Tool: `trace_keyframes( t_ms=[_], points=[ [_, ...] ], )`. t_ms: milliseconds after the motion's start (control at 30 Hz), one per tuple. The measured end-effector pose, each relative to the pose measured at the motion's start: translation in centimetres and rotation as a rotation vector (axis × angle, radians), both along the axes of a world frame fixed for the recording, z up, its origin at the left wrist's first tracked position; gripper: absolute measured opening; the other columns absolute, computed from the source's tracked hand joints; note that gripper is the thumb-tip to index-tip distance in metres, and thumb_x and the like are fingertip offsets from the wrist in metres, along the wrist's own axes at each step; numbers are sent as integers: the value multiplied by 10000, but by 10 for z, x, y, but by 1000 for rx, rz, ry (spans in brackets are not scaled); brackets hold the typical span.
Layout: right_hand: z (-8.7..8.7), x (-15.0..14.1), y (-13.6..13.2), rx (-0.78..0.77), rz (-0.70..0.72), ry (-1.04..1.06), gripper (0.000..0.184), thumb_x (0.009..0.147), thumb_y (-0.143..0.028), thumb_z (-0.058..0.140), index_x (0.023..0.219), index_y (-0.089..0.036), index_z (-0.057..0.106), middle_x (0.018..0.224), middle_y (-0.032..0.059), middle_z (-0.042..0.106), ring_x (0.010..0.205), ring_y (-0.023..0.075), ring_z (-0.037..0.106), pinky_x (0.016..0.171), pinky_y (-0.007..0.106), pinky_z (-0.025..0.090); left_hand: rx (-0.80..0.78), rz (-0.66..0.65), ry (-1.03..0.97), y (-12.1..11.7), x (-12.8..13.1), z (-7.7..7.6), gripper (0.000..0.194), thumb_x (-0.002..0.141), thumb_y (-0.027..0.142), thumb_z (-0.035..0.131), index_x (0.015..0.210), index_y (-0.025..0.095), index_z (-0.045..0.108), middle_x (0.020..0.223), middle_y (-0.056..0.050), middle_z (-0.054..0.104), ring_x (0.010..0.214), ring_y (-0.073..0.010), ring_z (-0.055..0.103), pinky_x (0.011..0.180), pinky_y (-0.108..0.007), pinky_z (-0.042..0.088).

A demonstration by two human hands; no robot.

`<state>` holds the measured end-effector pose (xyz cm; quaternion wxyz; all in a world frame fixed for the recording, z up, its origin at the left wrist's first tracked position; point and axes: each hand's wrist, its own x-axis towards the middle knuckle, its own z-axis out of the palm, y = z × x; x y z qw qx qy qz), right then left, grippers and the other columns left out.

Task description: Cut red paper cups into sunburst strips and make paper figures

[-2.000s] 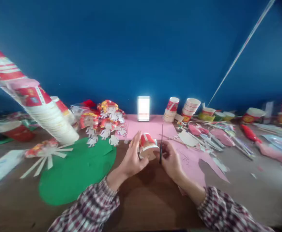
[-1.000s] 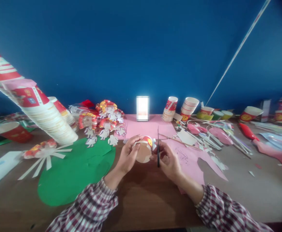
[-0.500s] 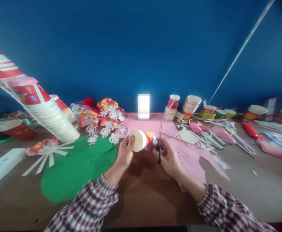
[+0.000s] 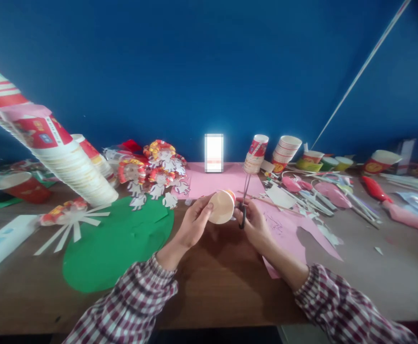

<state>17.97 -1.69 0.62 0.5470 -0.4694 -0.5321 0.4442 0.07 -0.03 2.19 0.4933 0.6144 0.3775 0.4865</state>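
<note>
My left hand (image 4: pixel 194 220) grips a paper cup (image 4: pixel 221 207) from the left, with the thumb near the edge of its pale round base. The base faces me, and only a sliver of the red and yellow side shows. Black-handled scissors (image 4: pixel 243 215) are in my right hand (image 4: pixel 255 224), just right of the cup. Their thin blades point up and away from me, slightly apart and clear of the cup. Some of the right fingers are hidden behind the handles.
Left of my hands lies a green paper sheet (image 4: pixel 104 248) below paper figures (image 4: pixel 162 172). A long cup stack (image 4: pixel 76 169) leans at far left. Pink paper (image 4: pixel 284 239), scraps and sticks cover the right. More cup stacks (image 4: pixel 284 153) stand by the blue wall (image 4: pixel 209 67).
The cup has moved right and turned so that its base faces me more squarely. My right hand and the scissors have shifted slightly right, with the blades now a little apart.
</note>
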Motion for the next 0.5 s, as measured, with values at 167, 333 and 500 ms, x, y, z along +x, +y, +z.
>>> trace_keyframes(
  t_ms=[167, 333, 500],
  points=[
    [2, 2, 0, -1, 2, 11, 472, 753, -440, 705, 1118, -196, 531, 900, 40, 656, 812, 177, 622, 646, 276, 498, -3, 41, 42, 1, 0, 1, 469, 904, 480, 467, 1169, 138, 647, 1144, -92, 675, 1103, -267, 571, 940, -344, 438],
    [4, 1, -2, -4, 4, 27, 466, 754, -434, 699, 1117, -199, 526, 880, 30, 646, 785, 168, 613, 633, 273, 488, -64, 59, -20, 1, 1, 1, 472, 877, 488, 507, 1154, 129, 641, 1131, -97, 681, 1118, -282, 566, 939, -360, 445],
    [7, -1, -3, 26, 23, 20, 463, 769, -445, 679, 1135, -205, 527, 912, 47, 656, 807, 176, 622, 693, 299, 518, -69, 25, -85, -2, 1, -1, 483, 857, 508, 536, 1188, 165, 620, 1195, -98, 651, 1146, -281, 557, 951, -364, 444]
  ],
)
